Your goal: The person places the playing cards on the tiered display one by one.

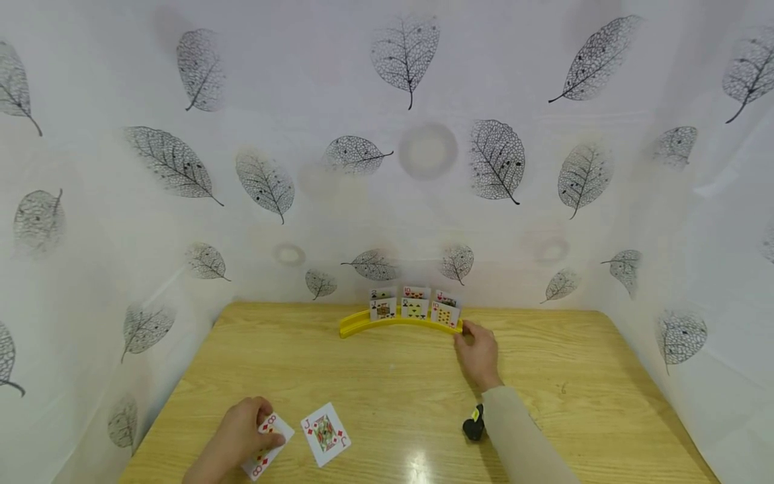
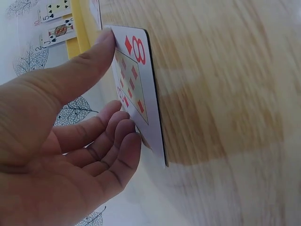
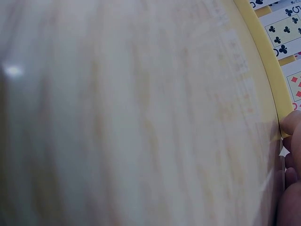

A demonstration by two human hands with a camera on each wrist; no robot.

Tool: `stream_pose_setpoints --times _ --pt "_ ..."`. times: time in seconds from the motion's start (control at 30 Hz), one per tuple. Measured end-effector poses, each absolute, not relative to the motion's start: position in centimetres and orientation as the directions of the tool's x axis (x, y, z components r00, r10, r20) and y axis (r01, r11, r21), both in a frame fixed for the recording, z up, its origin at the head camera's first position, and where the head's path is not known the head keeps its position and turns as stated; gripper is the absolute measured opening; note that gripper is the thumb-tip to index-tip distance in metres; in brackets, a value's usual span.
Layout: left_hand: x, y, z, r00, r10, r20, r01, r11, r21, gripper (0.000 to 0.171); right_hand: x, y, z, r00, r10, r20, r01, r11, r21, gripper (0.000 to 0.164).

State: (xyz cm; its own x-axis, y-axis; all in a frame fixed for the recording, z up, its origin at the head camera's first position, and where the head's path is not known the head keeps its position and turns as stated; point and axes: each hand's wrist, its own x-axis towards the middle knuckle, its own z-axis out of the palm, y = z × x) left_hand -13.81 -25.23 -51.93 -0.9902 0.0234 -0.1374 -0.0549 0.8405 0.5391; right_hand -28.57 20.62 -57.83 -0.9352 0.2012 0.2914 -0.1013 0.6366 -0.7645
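Note:
My left hand (image 1: 244,430) holds an eight of diamonds (image 2: 134,75) at the table's near left, its thumb on one side and curled fingers at another. Just right of that card, a jack of diamonds (image 1: 326,434) lies face up on the wood. Far back, my right hand (image 1: 480,353) grips the right end of a curved yellow card holder (image 1: 363,324). Two rows of cards stand in the holder: a black jack (image 1: 383,309), a five of clubs (image 3: 284,30) and a ten of diamonds (image 1: 445,314) in front, with partly hidden cards behind.
A small black object (image 1: 474,426) with a yellow mark lies beside the right forearm. The wooden table (image 1: 393,383) reaches back to a pale leaf-printed curtain (image 1: 338,222), which also hangs on both sides.

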Motion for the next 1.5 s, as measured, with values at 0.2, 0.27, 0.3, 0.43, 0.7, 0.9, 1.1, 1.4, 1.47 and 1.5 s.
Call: stream_pose_setpoints --times 0.2,0.27,0.3,0.43,0.7,0.9,1.1,1.4,1.47,1.5 --pt "-14.1 -25.4 -52.0 -0.988 0.031 -0.152 -0.056 0.841 0.538 0.045 -28.6 20.6 -57.9 -0.938 0.200 0.284 -0.096 0.637 -0.765 0.041" --pt "-14.2 -25.6 -52.1 -0.987 0.034 -0.156 -0.057 0.838 0.543 0.044 -28.5 20.6 -57.8 -0.938 0.201 0.283 -0.094 0.636 -0.766 0.041" --pt "-14.2 -25.6 -52.2 -0.987 0.034 -0.155 -0.058 0.833 0.550 0.043 -28.5 20.5 -57.8 -0.938 0.201 0.284 -0.095 0.638 -0.764 0.041" --pt "-14.1 -25.8 -52.3 -0.989 0.025 -0.144 -0.064 0.809 0.584 0.040 -28.5 20.5 -57.8 -0.931 0.203 0.304 -0.111 0.636 -0.764 0.040" --pt "-14.4 -26.2 -52.3 -0.991 0.081 -0.106 -0.009 0.755 0.656 0.030 -28.6 20.4 -57.9 -0.927 0.210 0.311 -0.114 0.632 -0.766 0.039" --pt "-14.9 -27.5 -52.4 -0.981 0.155 -0.116 0.030 0.711 0.702 0.016 -28.6 20.4 -58.0 -0.933 0.214 0.290 -0.096 0.629 -0.772 0.038" --pt "-15.3 -28.0 -51.8 -0.987 0.151 -0.064 0.055 0.675 0.736 0.013 -28.6 20.5 -58.1 -0.935 0.211 0.284 -0.098 0.617 -0.781 0.040" --pt "-16.1 -27.1 -50.6 -0.999 0.043 -0.034 0.004 0.674 0.739 0.015 -28.6 20.7 -58.1 -0.931 0.218 0.293 -0.099 0.619 -0.779 0.040" --pt "-16.2 -26.9 -50.5 -0.999 0.025 -0.023 0.000 0.671 0.742 0.014 -28.6 20.7 -58.1 -0.933 0.219 0.286 -0.093 0.621 -0.779 0.039" --pt "-16.3 -26.7 -50.4 -1.000 0.016 -0.013 0.001 0.669 0.743 0.014 -28.6 20.7 -58.1 -0.933 0.220 0.284 -0.091 0.621 -0.778 0.039"
